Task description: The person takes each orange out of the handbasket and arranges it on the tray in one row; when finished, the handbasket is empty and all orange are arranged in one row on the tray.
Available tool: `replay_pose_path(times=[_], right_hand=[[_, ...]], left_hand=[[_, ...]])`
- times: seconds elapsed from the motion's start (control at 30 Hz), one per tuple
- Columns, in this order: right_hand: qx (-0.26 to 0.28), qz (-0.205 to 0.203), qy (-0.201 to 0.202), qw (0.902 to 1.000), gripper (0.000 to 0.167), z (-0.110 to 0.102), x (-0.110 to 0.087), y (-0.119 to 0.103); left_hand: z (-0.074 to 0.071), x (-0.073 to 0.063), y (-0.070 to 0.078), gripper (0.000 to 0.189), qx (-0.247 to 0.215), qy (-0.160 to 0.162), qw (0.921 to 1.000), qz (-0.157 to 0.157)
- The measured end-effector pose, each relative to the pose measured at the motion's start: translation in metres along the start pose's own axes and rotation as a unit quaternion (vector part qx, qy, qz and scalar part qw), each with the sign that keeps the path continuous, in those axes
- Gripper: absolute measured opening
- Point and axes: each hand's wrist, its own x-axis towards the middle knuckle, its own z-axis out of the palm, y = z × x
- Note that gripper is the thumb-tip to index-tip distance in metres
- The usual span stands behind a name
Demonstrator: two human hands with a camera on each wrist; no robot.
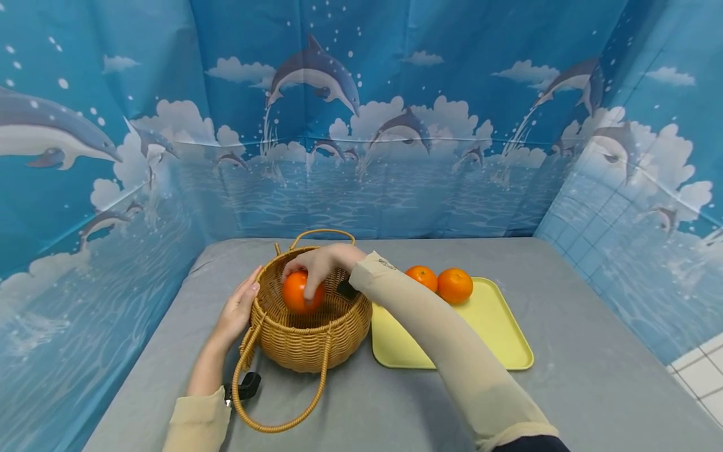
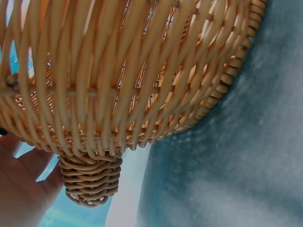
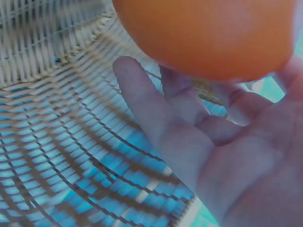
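A round wicker basket (image 1: 307,348) stands on the table, and its inside shows in the head view. My right hand (image 1: 317,263) reaches down into it and holds an orange (image 1: 298,293) with fingers and thumb around the fruit. In the right wrist view the same orange (image 3: 208,35) sits against the fingers, above the woven inner wall. My left hand (image 1: 240,309) rests against the basket's outer left side near the rim, its fingers fairly straight. In the left wrist view that hand (image 2: 23,182) is partly hidden behind the wicker.
Right of the basket lies a yellow tray (image 1: 499,326). Two more oranges (image 1: 455,286) sit on it, one partly hidden by my right sleeve (image 1: 435,339). One basket handle (image 1: 282,428) hangs toward me; the other handle (image 1: 323,231) stands up at the back.
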Motion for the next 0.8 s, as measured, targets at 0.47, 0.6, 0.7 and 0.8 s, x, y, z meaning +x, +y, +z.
replay_pose_path(times=[0.47, 0.6, 0.7, 0.8], right_hand=[[0.087, -0.157, 0.125, 0.9757, 0.069, -0.008, -0.067, 0.012], [0.115, -0.198, 0.192, 0.9543, 0.066, -0.002, -0.094, 0.028], [0.148, -0.216, 0.256, 0.9306, 0.065, 0.008, -0.113, 0.042], [0.186, -0.231, 0.315, 0.9015, 0.067, 0.022, -0.131, 0.056]], left_hand=[[0.004, -0.011, 0.04, 0.049, 0.001, -0.006, 1.0, -0.001], [0.004, -0.01, 0.035, 0.049, -0.003, -0.008, 1.0, -0.002], [0.003, -0.006, 0.022, 0.049, 0.002, -0.007, 0.9999, -0.01], [0.002, -0.002, 0.007, 0.048, 0.006, -0.004, 0.9999, -0.011]])
